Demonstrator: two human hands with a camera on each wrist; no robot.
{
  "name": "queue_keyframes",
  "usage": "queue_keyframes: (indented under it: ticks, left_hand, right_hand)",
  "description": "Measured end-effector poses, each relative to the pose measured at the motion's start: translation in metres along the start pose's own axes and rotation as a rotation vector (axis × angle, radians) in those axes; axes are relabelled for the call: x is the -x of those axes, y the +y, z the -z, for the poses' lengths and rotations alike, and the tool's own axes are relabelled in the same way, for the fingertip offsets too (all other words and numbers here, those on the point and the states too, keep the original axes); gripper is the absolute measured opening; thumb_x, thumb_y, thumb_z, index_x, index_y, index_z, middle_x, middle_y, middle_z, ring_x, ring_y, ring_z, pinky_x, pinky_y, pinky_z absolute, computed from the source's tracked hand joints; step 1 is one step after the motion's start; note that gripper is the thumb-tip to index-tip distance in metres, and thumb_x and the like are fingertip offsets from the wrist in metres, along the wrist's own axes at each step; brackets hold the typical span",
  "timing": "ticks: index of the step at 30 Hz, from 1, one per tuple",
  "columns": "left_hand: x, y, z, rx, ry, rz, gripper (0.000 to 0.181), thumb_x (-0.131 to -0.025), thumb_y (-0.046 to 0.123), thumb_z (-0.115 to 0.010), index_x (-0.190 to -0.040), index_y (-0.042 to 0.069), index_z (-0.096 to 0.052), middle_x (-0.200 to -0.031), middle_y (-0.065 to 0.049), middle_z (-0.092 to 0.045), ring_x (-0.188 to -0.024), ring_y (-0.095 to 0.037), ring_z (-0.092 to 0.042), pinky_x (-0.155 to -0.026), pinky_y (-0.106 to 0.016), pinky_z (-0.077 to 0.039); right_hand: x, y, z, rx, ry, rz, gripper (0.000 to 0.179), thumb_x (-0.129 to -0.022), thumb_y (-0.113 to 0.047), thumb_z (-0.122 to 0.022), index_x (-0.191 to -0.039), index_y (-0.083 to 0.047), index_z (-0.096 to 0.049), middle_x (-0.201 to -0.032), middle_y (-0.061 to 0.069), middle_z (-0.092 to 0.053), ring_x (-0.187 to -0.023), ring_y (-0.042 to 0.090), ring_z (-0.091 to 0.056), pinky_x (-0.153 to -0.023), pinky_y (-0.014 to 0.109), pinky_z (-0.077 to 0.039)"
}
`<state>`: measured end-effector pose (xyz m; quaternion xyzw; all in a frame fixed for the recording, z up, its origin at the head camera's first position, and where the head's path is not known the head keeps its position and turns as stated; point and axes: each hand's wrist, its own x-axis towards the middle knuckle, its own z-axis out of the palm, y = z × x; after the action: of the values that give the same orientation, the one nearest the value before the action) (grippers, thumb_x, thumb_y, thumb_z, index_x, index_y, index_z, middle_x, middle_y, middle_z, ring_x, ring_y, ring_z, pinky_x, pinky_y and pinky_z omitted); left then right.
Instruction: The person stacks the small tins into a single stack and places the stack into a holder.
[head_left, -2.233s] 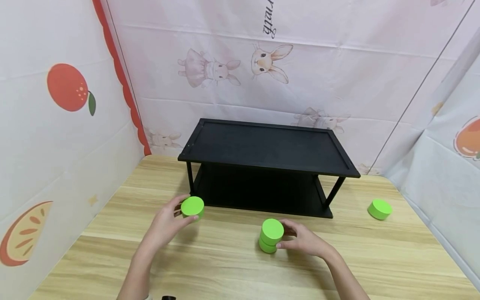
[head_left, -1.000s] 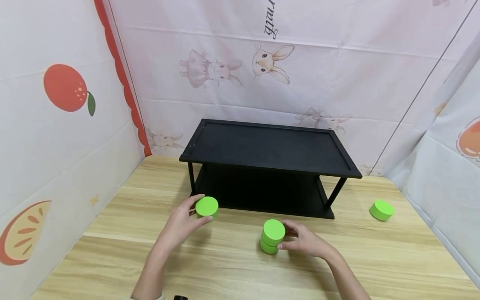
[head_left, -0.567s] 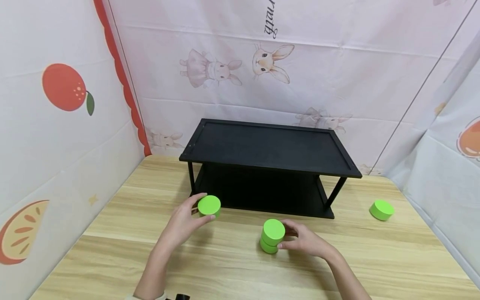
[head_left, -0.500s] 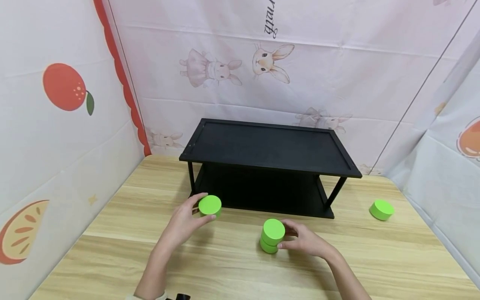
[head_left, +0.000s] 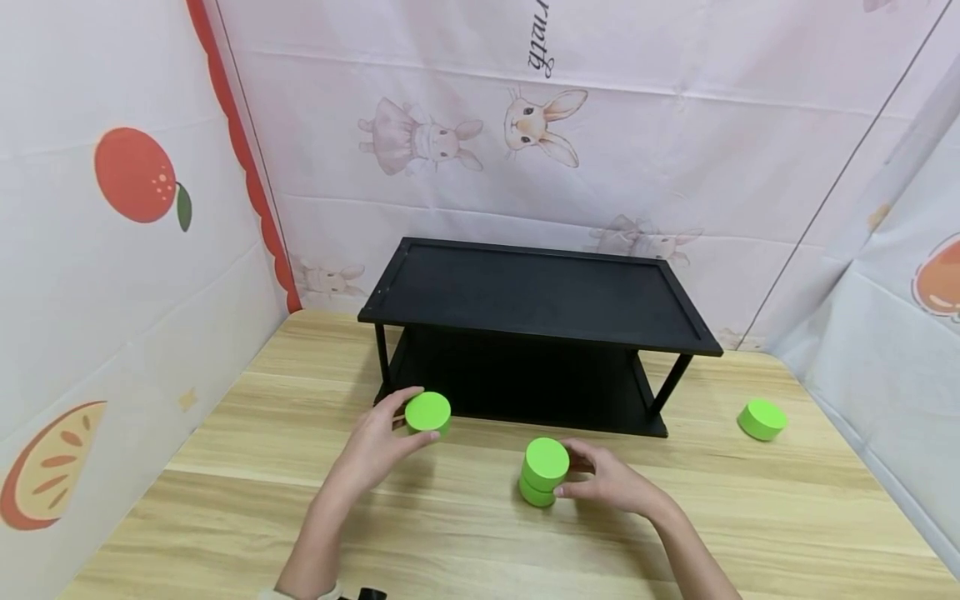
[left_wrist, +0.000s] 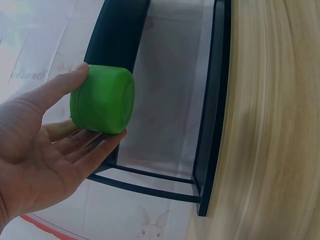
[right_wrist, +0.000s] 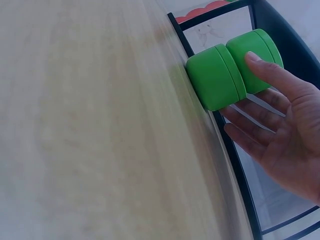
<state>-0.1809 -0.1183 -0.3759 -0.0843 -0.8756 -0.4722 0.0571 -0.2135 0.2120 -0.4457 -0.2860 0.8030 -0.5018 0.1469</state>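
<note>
My left hand (head_left: 372, 448) holds a small round green lidded container (head_left: 428, 412) between thumb and fingers, near the shelf's front left. In the left wrist view the container (left_wrist: 103, 99) is raised off the wooden surface, its rounded base facing the table. To the right, two like containers stand stacked. My right hand (head_left: 606, 481) grips the upper container (head_left: 547, 458) from its right side. The lower container (right_wrist: 214, 79) stands on the table, its lid under the upper one's base in the right wrist view. A further green container (head_left: 762, 419) stands alone at far right.
A black two-tier shelf (head_left: 532, 292) stands at the back of the wooden table (head_left: 465, 550), with posts at its ends. Printed cloth (head_left: 450, 50) hangs behind and along both sides. A black object (head_left: 372, 593) shows by the left wrist.
My left hand has carried its container rightward along the shelf's front, slowing over the last second. The right hand and the stack have stayed in place.
</note>
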Motion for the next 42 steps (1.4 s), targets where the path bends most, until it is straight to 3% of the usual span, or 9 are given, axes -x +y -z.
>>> queue_keyframes:
  ticks: [16, 25, 42]
  left_hand:
    - [-0.002, 0.004, -0.013, -0.014, 0.016, -0.036, 0.061, -0.073, 0.016, -0.079, -0.126, 0.003, -0.052, -0.121, -0.01, -0.055, -0.105, -0.027, -0.055, -0.086, -0.039, -0.047]
    - [-0.001, 0.007, -0.019, -0.025, -0.002, -0.026, 0.063, -0.072, 0.018, -0.079, -0.127, 0.006, -0.052, -0.124, -0.009, -0.053, -0.107, -0.026, -0.054, -0.087, -0.041, -0.046]
    - [-0.002, 0.013, -0.03, -0.02, -0.025, -0.075, 0.06, -0.073, 0.02, -0.079, -0.125, 0.007, -0.053, -0.123, -0.01, -0.054, -0.107, -0.027, -0.054, -0.088, -0.043, -0.045]
  right_hand:
    - [0.001, 0.001, -0.001, 0.013, 0.001, 0.006, 0.054, -0.08, -0.018, -0.073, -0.126, -0.002, -0.049, -0.12, 0.009, -0.053, -0.112, 0.025, -0.05, -0.095, 0.041, -0.04]
    - [0.001, 0.0, -0.001, 0.014, 0.005, 0.007, 0.054, -0.079, -0.018, -0.074, -0.124, -0.002, -0.05, -0.119, 0.008, -0.054, -0.111, 0.025, -0.051, -0.094, 0.04, -0.041]
    - [0.001, -0.002, 0.001, 0.021, -0.006, 0.019, 0.054, -0.081, -0.019, -0.072, -0.126, -0.003, -0.049, -0.12, 0.007, -0.053, -0.111, 0.025, -0.05, -0.094, 0.041, -0.041]
